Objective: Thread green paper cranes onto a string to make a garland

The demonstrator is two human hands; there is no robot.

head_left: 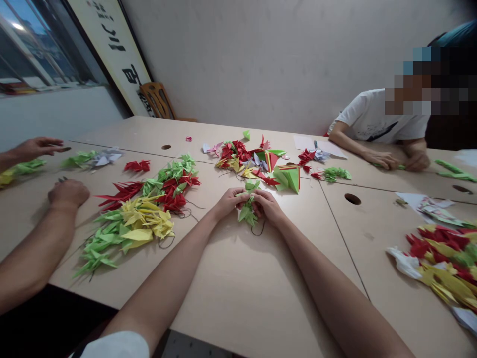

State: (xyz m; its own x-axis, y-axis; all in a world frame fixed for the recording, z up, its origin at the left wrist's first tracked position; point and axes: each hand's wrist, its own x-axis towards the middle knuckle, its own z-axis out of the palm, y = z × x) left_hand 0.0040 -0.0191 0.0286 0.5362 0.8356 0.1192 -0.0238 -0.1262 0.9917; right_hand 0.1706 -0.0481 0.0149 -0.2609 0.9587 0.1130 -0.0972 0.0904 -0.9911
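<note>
Both my hands meet over the middle of the table, with green folded paper pieces (247, 214) between them. My left hand (233, 201) pinches the pieces from the left. From the right, my right hand (267, 205) closes its fingers on the same pieces. A thin dark cord hangs in a loop below my right hand. Just beyond my hands is a pile of red, yellow and purple folded paper (240, 155), with a larger green folded piece (286, 177) beside it. Strings of green, red and yellow paper pieces (145, 216) lie to the left.
Another person's hands (69, 193) are at the left edge. Across the table (223, 288), a person in a white shirt (372, 117) handles green paper. A colourful paper pile (443, 253) lies at the right. The tabletop has round holes (352, 199).
</note>
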